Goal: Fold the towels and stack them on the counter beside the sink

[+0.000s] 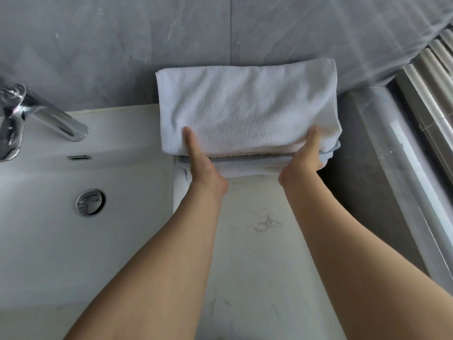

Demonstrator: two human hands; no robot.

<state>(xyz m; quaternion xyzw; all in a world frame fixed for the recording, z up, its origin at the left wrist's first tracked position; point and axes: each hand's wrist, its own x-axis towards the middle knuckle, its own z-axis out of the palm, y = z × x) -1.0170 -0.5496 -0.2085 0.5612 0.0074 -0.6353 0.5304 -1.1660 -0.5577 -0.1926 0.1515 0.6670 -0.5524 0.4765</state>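
Note:
A stack of folded towels lies on the white counter (257, 241) to the right of the sink (49, 241), pushed back against the grey wall. The top towel (247, 104) is white. Beneath it show the front edges of a pinkish, a grey (247, 157) and a pale blue towel. My left hand (202, 165) holds the stack's front edge near its left end, thumb on top, fingers hidden underneath. My right hand (302, 159) holds the front edge near the right end in the same way.
A chrome faucet (41, 114) stands at the sink's back left, and the round drain (90, 201) sits in the basin. To the right of the counter run a dark gap, a pale ledge (404, 155) and ribbed slats (436, 69).

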